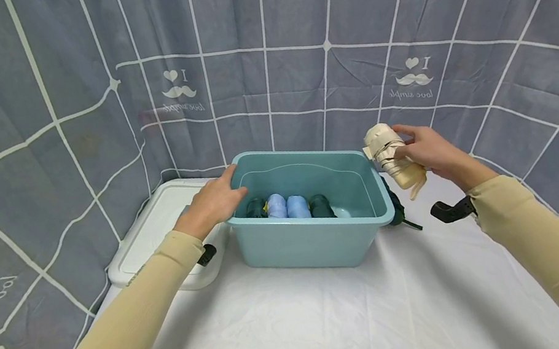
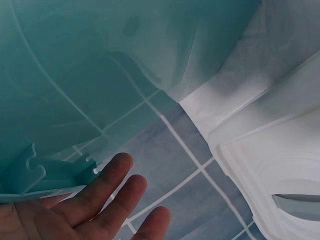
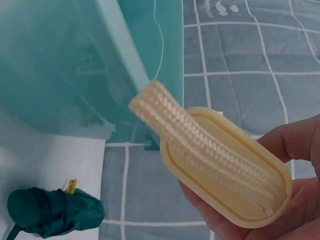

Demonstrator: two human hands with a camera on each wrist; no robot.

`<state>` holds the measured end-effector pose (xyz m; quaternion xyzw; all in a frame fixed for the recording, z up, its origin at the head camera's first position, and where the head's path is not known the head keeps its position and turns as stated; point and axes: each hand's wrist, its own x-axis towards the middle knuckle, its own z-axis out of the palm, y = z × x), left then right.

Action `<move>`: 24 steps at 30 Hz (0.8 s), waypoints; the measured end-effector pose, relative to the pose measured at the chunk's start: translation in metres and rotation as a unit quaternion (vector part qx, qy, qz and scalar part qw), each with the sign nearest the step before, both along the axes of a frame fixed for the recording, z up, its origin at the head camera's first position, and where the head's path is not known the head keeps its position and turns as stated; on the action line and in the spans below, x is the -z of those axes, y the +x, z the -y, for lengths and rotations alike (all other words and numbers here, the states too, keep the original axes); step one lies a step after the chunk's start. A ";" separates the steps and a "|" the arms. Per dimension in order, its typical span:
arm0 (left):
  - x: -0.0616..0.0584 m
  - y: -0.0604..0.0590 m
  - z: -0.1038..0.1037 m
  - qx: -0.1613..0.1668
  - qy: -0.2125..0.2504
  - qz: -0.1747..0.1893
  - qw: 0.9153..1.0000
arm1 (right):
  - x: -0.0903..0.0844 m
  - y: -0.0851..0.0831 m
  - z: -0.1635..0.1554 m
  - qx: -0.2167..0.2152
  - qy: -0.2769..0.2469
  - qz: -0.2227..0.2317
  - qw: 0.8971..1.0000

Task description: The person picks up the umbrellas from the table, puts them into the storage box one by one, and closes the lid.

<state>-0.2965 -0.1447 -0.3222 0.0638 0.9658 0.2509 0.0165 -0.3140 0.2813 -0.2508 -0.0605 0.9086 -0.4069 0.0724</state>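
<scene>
A teal plastic bin (image 1: 318, 236) stands on the white-covered table. Inside lie several folded umbrellas: two light blue ones (image 1: 286, 206) between dark green ones (image 1: 321, 207). My left hand (image 1: 213, 202) grips the bin's left rim (image 2: 35, 175), fingers (image 2: 107, 182) extended under it. My right hand (image 1: 429, 151) holds a folded cream umbrella (image 1: 392, 154) in the air just right of the bin; its flat handle end and woven strap (image 3: 200, 145) fill the right wrist view. A dark green folded umbrella (image 3: 52, 212) lies on the table by the bin's right side (image 1: 397, 210).
A white lid (image 1: 155, 234) lies left of the bin, also seen in the left wrist view (image 2: 280, 165). A grey grid-pattern curtain (image 1: 290, 41) hangs close behind and to both sides. White tablecloth (image 1: 313, 331) stretches in front of the bin.
</scene>
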 end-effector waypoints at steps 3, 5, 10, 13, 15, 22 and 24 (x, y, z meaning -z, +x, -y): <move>0.000 0.000 0.001 0.000 0.001 0.001 1.000 | -0.004 0.002 0.005 -0.010 0.007 0.001 1.000; 0.000 0.000 0.001 -0.001 0.002 0.002 1.000 | -0.006 0.002 0.009 -0.019 0.012 0.003 1.000; 0.000 0.000 0.001 0.000 -0.001 0.004 1.000 | -0.011 0.002 0.021 -0.047 0.037 0.007 0.998; 0.000 0.000 0.001 -0.001 -0.001 0.005 1.000 | -0.013 0.001 0.028 -0.067 0.048 0.015 0.997; -0.001 0.000 0.001 0.000 -0.001 0.006 1.000 | -0.013 -0.001 0.033 -0.082 0.058 0.019 0.995; 0.000 -0.001 0.001 -0.001 0.000 0.006 1.000 | -0.014 -0.003 0.052 -0.134 0.109 0.036 0.984; 0.000 -0.001 0.001 -0.002 0.000 0.005 1.000 | -0.014 -0.005 0.057 -0.145 0.118 0.046 0.981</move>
